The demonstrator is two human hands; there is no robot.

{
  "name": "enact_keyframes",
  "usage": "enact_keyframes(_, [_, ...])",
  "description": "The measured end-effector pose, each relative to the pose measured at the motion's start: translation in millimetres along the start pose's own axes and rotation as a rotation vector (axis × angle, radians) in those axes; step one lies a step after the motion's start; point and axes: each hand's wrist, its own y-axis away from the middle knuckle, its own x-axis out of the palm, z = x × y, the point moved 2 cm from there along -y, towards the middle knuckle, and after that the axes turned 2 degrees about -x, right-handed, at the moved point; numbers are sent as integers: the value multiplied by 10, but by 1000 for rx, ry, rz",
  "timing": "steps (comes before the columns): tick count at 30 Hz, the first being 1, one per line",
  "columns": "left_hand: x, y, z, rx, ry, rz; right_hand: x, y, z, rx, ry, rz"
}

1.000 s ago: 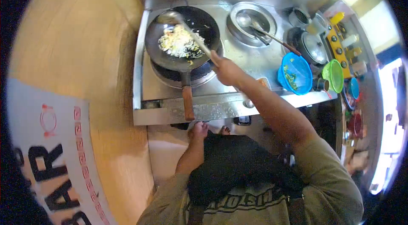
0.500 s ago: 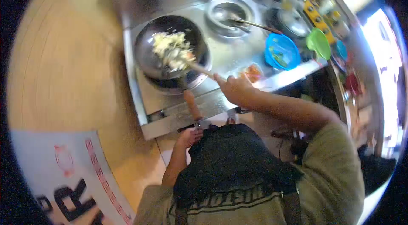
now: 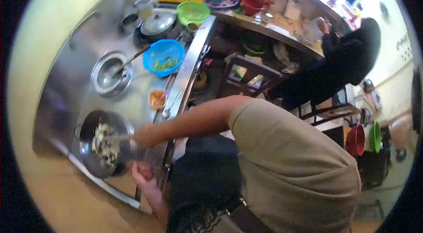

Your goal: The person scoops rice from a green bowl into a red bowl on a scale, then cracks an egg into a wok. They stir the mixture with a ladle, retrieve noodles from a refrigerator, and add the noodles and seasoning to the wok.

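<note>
A dark wok (image 3: 125, 129) sits on the steel stove counter, holding chopped pale food with darker bits (image 3: 108, 147). My right hand (image 3: 147, 136) is closed around the long handle of a spatula (image 3: 118, 137), whose blurred head is down in the food. Just below it, at the near side of the wok, my left hand (image 3: 143, 175) has its fingers curled at the wok's handle, which is mostly hidden and smeared. A small tub of orange-red food (image 3: 157, 99) stands on the counter beyond my right forearm.
Along the counter are a metal pot with a ladle (image 3: 99, 76), a blue bowl of greens (image 3: 152, 63), a lidded pot (image 3: 157, 22) and a green bowl (image 3: 194, 9). A person in black (image 3: 352, 57) stands at the side counter. A chair (image 3: 246, 76) is below it.
The view has swung right, bringing the side counter and the person in black into sight. My right hand still holds the spatula in the wok; my left hand appears closer to the wok.
</note>
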Motion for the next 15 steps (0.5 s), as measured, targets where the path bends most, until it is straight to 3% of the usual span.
enact_keyframes(1, [177,148,29,39,45,103,-171,-47,-20,-78,15,110])
enact_keyframes(2, [199,165,31,50,-55,112,-257,-66,-36,-272,-85,38])
enact_keyframes(3, [12,-71,146,32,-89,-32,-457,0,50,-300,-187,56])
enact_keyframes(4, [-83,-235,210,-7,15,22,-321,-121,-62,-335,-163,37])
enact_keyframes(5, [-68,-317,227,-52,158,128,-571,-20,30,-368,-124,147])
enact_keyframes(6, [-76,-380,217,-70,259,215,-800,134,211,-60,-288,316])
enact_keyframes(8, [-11,-348,152,-62,293,159,-968,236,312,29,-206,364])
enact_keyframes(9, [-4,-321,139,-14,358,121,-897,257,152,-155,-63,327])
enact_keyframes(11, [43,-298,173,60,367,143,-786,328,20,-277,163,278])
enact_keyframes(13, [-3,-310,190,61,373,159,-698,355,67,-158,364,293])
enact_keyframes(15, [-37,-335,206,29,419,113,-459,2,62,-42,366,284])
